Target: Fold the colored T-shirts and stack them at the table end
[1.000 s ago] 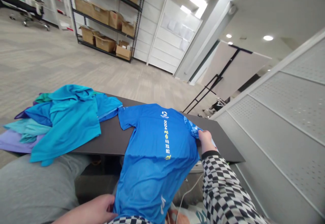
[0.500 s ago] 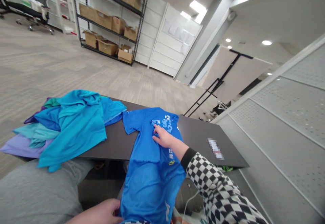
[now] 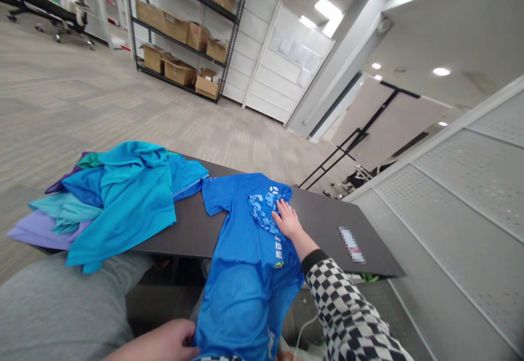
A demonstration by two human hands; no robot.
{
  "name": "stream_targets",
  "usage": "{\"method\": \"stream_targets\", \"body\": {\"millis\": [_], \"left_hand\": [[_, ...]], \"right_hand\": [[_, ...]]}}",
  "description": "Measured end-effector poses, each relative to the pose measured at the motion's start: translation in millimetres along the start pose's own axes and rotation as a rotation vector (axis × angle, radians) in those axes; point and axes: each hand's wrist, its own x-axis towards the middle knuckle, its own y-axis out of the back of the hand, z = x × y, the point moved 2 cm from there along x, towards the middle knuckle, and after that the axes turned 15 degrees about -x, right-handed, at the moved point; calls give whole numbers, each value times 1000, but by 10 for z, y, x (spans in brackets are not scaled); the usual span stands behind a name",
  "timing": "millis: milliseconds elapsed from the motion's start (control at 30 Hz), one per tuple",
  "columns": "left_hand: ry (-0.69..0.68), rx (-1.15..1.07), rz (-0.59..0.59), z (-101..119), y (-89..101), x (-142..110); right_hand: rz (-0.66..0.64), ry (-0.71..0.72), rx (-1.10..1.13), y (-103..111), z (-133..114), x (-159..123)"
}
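Your right hand [image 3: 287,220] rests flat, gripping nothing, on the folded-in patterned sleeve [image 3: 262,213] of the blue shirt [image 3: 245,260], which drapes over the dark table's [image 3: 194,230] near edge; your left hand [image 3: 176,341] pinches its side low down. Lifting off may let the sleeve spring back, and the overhang could drag the shirt down. "拉松" [image 3: 278,249] reads clearly; the white logo [image 3: 271,340] doesn't.

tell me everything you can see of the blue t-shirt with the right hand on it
The blue t-shirt looks thin and smooth, lightly wrinkled. Its upper part lies on the dark table; the rest drapes over the near edge toward the person. The plain left sleeve is spread out; the patterned sleeve is folded inward, partly covering white lettering above a yellow mark. The right hand rests on the folded side; the left hand is at the lower left edge.
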Motion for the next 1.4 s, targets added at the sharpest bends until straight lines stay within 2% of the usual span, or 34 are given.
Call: {"method": "stream_targets", "body": {"millis": [200,300,400,467,500,567,633,667,733,833,967,1100,1200,1300,1400], "left_hand": [[-7,103,151,201,225,-169],[-23,87,154,401,322,-269],[-47,-30,96,769,511,-317],[-109,-110,135,1139,768,-257],[-189,-103,210,1357,943,-191],[-369,10,477,1801,1354,0],[-418,242,779,2180,1755,247],[-362,373,899,2326,1928,384],[-194,539,987,2523,2198,656],[-15,578,958,2637,2437,966],[67,582,879,2692,2618,1137],[-10,587,786,2866,2710,1163],[-104,517,666,3098,2591,1237],[-165,374,483,3397,2212,1460],[-236,228,334,3731,1652,1811]], "right_hand": [[15,24,9,-64,35,57],[12,34,12,-60,53,97],[23,35,23,-82,59,116],[34,33,36,-97,56,121],[37,32,43,-100,53,121],[42,29,53,-96,45,115],[48,28,59,-75,35,99],[49,28,61,-60,28,88],[46,32,66,-25,15,63],[31,38,77,28,-4,27],[33,42,106,67,-13,1],[59,44,137,45,-2,6],[70,48,161,12,13,20],[83,50,175,-1,22,25],[102,54,179,5,24,19]]}}
